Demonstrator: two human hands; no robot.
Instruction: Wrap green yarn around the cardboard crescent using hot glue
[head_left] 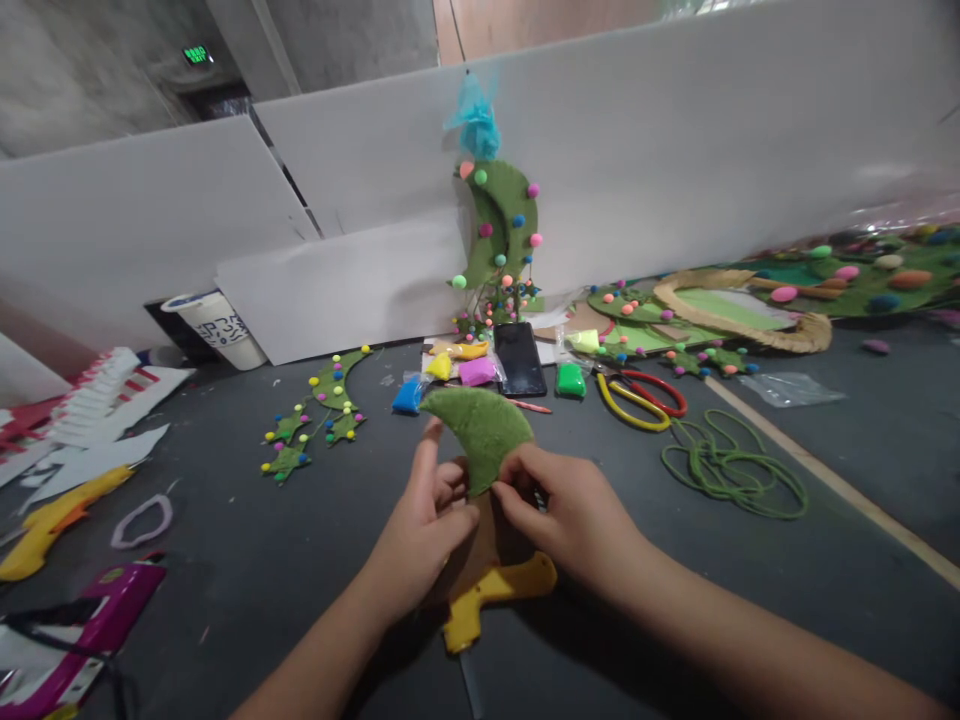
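In the head view a plain green felt crescent [487, 428] is held up over the table, its curved back facing away. My right hand [566, 500] pinches its lower right edge between thumb and fingers. My left hand [427, 520] supports its inner side, index finger stretched up near the left tip and the other fingers curled; part of their contact is hidden. Beneath my hands lies a yellow glue gun [501, 592] with a clear glue stick [469, 680] coming out of its back end. A brown piece [480, 548], like cardboard, shows under the hands.
Beyond lie bags of coloured clay [478, 372], a black phone [521, 358], scissors [637, 400] and green cord [720, 465]. Decorated crescents and stars [330, 400] lie left; another crescent [517, 215] hangs against the white board [675, 150]. A second glue gun [64, 515] lies far left.
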